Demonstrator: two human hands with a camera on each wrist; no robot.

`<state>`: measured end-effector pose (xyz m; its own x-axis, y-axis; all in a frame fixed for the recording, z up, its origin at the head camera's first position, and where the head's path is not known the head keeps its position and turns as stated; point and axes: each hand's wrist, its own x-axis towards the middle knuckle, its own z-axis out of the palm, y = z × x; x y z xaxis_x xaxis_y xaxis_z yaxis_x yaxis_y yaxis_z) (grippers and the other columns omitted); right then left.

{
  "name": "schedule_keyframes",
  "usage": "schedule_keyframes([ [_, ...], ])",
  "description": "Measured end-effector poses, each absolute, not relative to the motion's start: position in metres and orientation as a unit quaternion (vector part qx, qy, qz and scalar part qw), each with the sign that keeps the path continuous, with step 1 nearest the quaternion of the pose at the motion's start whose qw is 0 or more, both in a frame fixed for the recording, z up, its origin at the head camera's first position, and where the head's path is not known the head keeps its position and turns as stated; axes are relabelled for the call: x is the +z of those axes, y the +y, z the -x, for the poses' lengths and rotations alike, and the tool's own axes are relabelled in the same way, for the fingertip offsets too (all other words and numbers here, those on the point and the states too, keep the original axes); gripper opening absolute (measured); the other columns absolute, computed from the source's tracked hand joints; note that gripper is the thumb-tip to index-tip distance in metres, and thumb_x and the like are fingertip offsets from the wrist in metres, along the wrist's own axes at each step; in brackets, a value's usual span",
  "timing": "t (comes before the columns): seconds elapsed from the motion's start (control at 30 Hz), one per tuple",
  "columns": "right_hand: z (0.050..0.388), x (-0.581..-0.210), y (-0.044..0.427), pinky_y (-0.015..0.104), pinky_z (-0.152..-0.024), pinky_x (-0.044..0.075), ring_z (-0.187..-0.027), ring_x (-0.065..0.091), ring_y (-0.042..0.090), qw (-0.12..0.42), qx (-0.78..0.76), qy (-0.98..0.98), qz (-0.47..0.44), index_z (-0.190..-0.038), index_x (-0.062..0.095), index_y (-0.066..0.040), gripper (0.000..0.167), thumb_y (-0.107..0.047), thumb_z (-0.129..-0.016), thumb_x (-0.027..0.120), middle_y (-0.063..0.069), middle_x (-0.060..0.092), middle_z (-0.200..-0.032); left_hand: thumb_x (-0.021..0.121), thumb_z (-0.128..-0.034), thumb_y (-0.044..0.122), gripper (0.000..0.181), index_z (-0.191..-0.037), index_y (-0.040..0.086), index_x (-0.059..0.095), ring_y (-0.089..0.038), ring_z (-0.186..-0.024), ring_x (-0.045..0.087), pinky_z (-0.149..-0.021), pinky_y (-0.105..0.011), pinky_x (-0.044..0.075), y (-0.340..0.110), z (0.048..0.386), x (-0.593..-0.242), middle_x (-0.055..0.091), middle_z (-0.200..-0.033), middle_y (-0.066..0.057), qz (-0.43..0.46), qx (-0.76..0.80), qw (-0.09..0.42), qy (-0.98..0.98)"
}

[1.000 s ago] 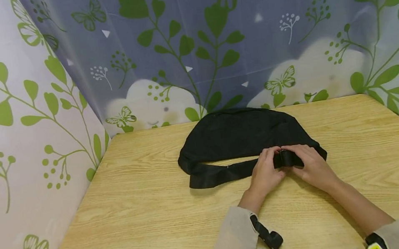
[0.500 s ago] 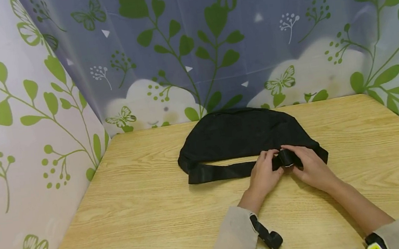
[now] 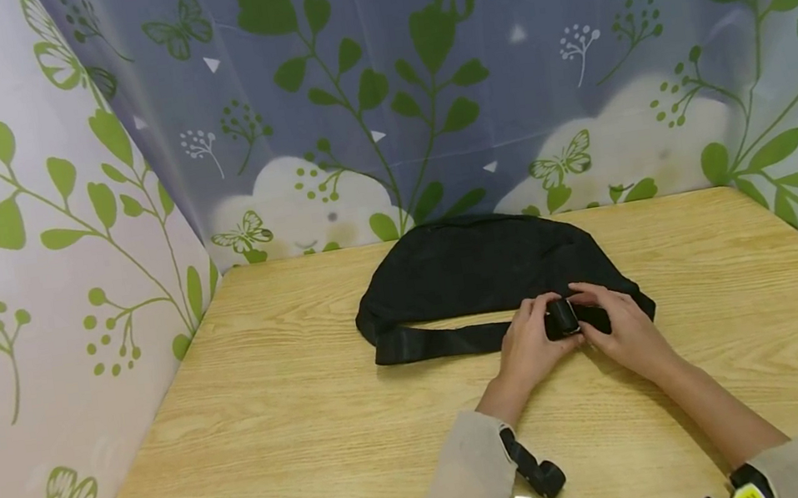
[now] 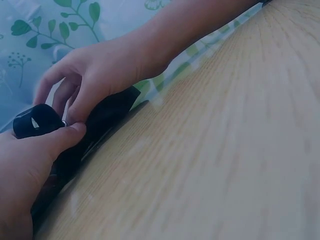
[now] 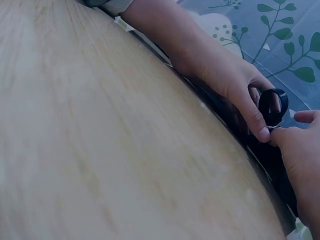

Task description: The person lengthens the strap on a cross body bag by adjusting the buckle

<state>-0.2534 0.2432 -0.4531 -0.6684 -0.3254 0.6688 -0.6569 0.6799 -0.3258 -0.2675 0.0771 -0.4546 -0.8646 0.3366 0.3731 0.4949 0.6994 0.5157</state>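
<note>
Head view: black half-moon waist bag (image 3: 480, 268) lies on the wood-grain counter (image 3: 282, 449); bag taken as landmark. Its strap (image 3: 449, 342) runs just in front of the bag's straight edge, long axis left to right, near parallel to that edge, folding back at the bag's left end. In front of the bag's right half, a raised webbing loop (image 3: 563, 317) stands with a thin, metal-looking slider (image 3: 574, 317) on its right side. Left hand (image 3: 529, 345) pinches the strap to the loop's left; right hand (image 3: 625, 333) is curled at the strap to its right. Both grips narrow, loop between them; slider side faces the right grip, which I judge the nearer. Left wrist view: the two thumb tips meet at the slider, below the loop, in front of the bag; right index arches above with a gap beneath it. Dark fabric here too dim to separate bag from strap. Right wrist view: loop reads as a hollow ring rising off the strap, slider at its foot beside both thumb tips; right index clear of the ring, remaining right fingertips hidden. Judgement: the key relation is slider against strap axis, the loop bulging upward across the line joining the grips.
</note>
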Motion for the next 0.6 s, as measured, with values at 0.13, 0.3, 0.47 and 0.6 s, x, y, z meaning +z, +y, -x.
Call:
schedule_keyframes([
  [0.13,0.2524,-0.4532,0.2435,0.051,-0.086,0.033,-0.096,0.055,0.033,0.298,0.275,-0.873,-0.272,-0.120,0.051,0.003,0.055,0.009,-0.070,0.073,0.017,0.062,-0.102,0.075,-0.0734,0.041,0.062,-0.127,0.025,0.048,-0.013,-0.090,0.055,-0.073,-0.024,0.045,0.0768,0.2671,-0.4549,0.052,-0.107,0.001,0.228,-0.319,0.132,-0.911],
  [0.3,0.2521,-0.4544,0.2436,0.048,-0.080,0.034,-0.089,0.056,0.033,0.308,0.273,-0.873,-0.262,-0.108,0.056,0.004,0.038,0.009,-0.073,0.070,0.017,0.063,-0.097,0.076,-0.0731,0.040,0.064,-0.129,0.029,0.047,-0.013,-0.090,0.056,-0.074,-0.024,0.045,0.0767,0.2667,-0.4557,0.053,-0.107,0.001,0.236,-0.324,0.135,-0.906],
  [0.47,0.2536,-0.4550,0.2438,0.046,-0.077,0.035,-0.083,0.055,0.030,0.316,0.281,-0.870,-0.253,-0.098,0.059,0.003,0.029,0.012,-0.073,0.069,0.014,0.061,-0.091,0.078,-0.0717,0.039,0.059,-0.124,0.028,0.052,-0.012,-0.093,0.055,-0.076,-0.024,0.045,0.0771,0.2666,-0.4551,0.054,-0.107,0.002,0.239,-0.321,0.129,-0.907],
  [0.6,0.2545,-0.4545,0.2436,0.042,-0.073,0.037,-0.080,0.054,0.027,0.315,0.284,-0.868,-0.256,-0.094,0.060,0.002,0.026,0.014,-0.072,0.069,0.011,0.060,-0.088,0.079,-0.0714,0.036,0.056,-0.121,0.026,0.053,-0.012,-0.090,0.055,-0.075,-0.023,0.045,0.0772,0.2673,-0.4550,0.054,-0.106,0.002,0.231,-0.326,0.115,-0.909],
])
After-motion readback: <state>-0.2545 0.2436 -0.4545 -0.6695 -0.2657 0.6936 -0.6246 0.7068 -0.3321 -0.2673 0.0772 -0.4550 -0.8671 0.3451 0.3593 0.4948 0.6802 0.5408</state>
